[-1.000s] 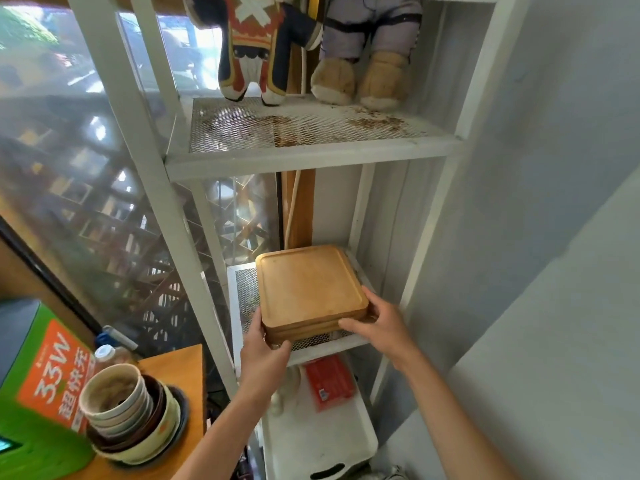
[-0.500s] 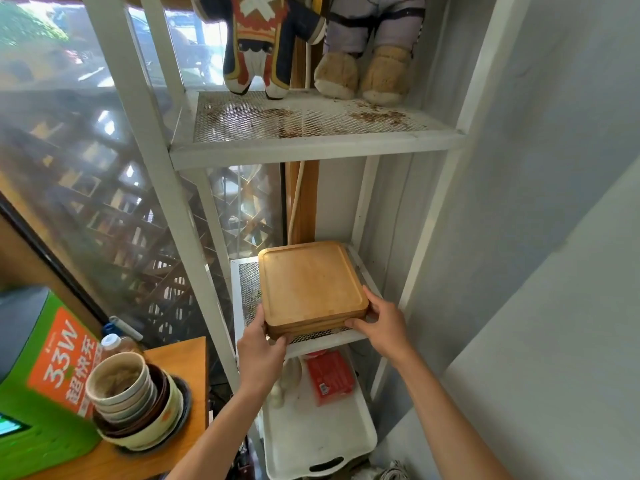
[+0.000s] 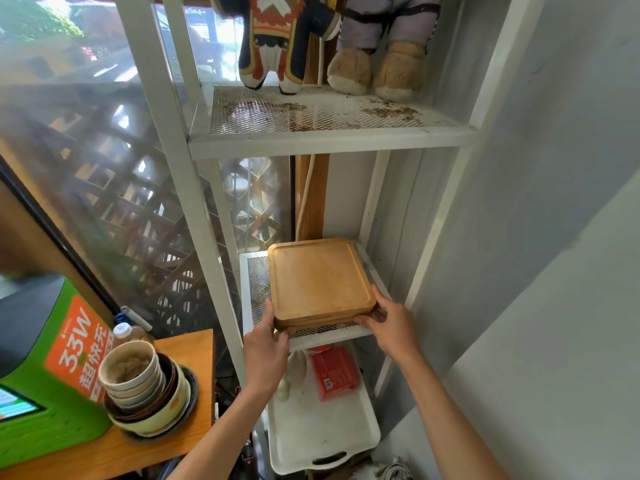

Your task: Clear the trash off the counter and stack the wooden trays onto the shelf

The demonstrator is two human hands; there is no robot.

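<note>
A: Left hand clamped on the near left corner of the trays, thumb up along the side edge, fingers hidden under. Right hand gripping the near right corner, thumb laid on the rim, fingertips tucked below the front edge.

B: Trays between the two hands, then?

A: Yes. A stack of square wooden ones, layers visible at the front edge, exact count hard to tell. Lying flat on the mesh shelf, just beyond both palms, pushed toward the right post, a bare strip of mesh left of the left thumb.

B: Resting or lifted?

A: Cannot tell for sure; looks set down, near edge just short of the shelf's front lip.

B: Above the hands?

A: Upper shelf, rust-stained mesh, two plush toys standing on it, only legs and lower bodies in view.

B: Below the wrists?

A: White plastic tray with a slot handle, a red packet lying in it under the right hand, a pale small bottle beside it under the left.

B: Left of the left forearm?

A: Wooden counter with stacked bowls, dirty inside; farther left a green box with an orange label reading 33W; a capped bottle behind the bowls. Glass and wooden lattice beyond. Grey wall to the right of the right arm.
</note>
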